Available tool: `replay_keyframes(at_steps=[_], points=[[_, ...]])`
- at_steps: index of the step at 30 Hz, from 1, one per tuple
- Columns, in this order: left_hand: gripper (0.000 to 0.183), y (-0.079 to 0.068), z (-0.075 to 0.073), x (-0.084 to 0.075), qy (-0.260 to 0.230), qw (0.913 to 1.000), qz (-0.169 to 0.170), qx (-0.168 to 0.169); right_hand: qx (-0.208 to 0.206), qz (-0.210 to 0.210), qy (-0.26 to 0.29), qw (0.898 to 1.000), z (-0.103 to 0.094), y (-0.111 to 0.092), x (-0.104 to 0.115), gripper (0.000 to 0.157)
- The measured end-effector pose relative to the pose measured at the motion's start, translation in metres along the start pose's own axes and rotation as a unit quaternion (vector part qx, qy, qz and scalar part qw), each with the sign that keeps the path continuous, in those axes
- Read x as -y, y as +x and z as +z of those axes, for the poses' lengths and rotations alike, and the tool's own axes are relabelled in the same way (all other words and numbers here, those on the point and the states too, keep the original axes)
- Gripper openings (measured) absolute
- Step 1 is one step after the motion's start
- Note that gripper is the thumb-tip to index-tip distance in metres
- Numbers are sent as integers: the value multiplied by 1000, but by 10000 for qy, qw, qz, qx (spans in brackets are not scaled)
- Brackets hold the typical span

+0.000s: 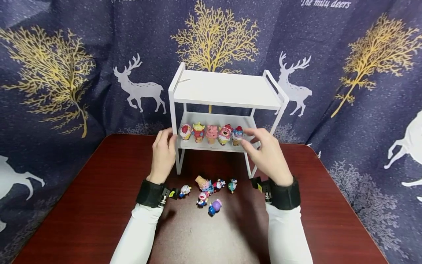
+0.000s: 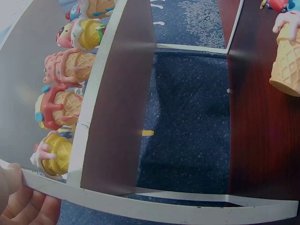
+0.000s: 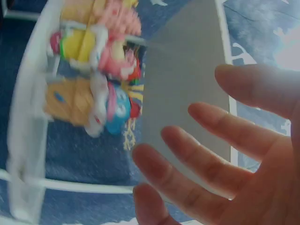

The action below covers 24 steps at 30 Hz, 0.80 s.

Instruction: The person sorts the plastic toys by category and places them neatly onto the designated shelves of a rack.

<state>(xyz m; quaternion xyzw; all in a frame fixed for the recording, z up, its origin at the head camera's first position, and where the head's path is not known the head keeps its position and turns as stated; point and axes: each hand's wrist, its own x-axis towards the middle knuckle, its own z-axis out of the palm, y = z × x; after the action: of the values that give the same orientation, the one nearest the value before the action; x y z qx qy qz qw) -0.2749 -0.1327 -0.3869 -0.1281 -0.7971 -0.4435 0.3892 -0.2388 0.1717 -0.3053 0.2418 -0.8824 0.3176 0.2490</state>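
A white two-tier rack (image 1: 227,88) stands at the back of the table. Several ice-cream-cone figurines line its lower shelf: a white and red one (image 1: 185,132), a red one with a green top (image 1: 199,132), a pink one (image 1: 211,134), a pink bear (image 1: 225,135) and a blue-faced one (image 1: 237,136). My left hand (image 1: 164,156) holds the rack's left post, thumb and fingers on either side in the left wrist view. Beside the blue-faced figurine is my right hand (image 1: 270,156). Its fingers (image 3: 206,152) are spread apart, holding nothing, in the right wrist view.
Several small figurines lie on the red-brown table (image 1: 108,205) before the rack, among them a purple and blue one (image 1: 215,206), a green one (image 1: 232,186) and a cone (image 2: 287,61). A dark blue curtain (image 1: 148,44) with deer and trees hangs behind.
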Motion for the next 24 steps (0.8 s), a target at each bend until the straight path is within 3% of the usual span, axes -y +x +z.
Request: replay_keyframes(at_steps=[7, 13, 18, 24], points=[[21, 0, 2, 0, 30, 10000, -4, -39, 434, -212, 378, 9981, 17, -14, 1, 25], [20, 0, 1, 1, 6, 10000, 38, -56, 886, -546, 245, 9943, 34, -14, 8, 23], [19, 3, -1, 2, 17, 9999, 73, -126, 1513, -772, -55, 9855, 66, -14, 16, 24], [21, -1, 1, 3, -13, 10000, 49, -9, 2227, -932, -159, 9703, 101, -26, 7, 23]])
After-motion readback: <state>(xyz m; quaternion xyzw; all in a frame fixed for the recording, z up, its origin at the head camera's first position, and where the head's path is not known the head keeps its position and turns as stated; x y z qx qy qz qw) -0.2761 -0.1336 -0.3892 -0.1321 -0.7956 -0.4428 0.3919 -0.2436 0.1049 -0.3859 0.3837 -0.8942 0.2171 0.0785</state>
